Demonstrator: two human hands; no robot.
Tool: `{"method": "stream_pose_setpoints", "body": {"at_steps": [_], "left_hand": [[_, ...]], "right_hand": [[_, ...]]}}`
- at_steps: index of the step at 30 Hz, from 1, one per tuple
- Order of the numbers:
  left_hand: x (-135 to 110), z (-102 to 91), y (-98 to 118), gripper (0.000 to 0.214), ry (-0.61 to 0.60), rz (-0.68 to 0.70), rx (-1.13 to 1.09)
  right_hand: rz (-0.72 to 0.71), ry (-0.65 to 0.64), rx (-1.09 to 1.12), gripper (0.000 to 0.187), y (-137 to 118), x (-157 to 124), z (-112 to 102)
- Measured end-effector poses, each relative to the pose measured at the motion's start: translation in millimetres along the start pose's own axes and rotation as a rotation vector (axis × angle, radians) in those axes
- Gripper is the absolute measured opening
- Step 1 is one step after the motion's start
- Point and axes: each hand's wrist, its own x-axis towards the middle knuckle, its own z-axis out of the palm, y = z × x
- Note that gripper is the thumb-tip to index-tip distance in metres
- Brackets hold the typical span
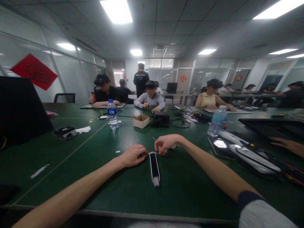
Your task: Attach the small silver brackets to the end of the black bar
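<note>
A long narrow black strip with a white edge [155, 167] lies on the green table [99, 164], pointing away from me. My left hand [133, 155], with a ring on one finger, rests closed at the strip's far end, fingers curled on a small dark part there. My right hand [166, 144] is curled in a pinch just right of the same end, touching it. What the fingers pinch is too small to make out.
A small open cardboard box [141, 121], a black device with cables [161, 119] and two water bottles [112, 114] [217, 121] stand farther back. Black and white parts [242, 152] lie at right, near another person's hand [288, 145]. A dark screen [21, 107] stands at left. Several people sit across.
</note>
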Motion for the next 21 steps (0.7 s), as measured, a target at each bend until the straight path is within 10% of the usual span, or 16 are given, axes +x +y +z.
{"method": "stream_pose_setpoints", "body": {"at_steps": [14,21], "left_hand": [[-1.1,3.1,-2.1,0.012,0.007,0.01,0.005],[-2.8,-1.9,2.8,0.011,0.005,-0.012,-0.011]], "right_hand": [[-0.01,0.107,-0.185,0.025,-9.6,-5.1,6.4],[-0.248,0.63,-0.159,0.016,10.8,-15.2,50.5]]}}
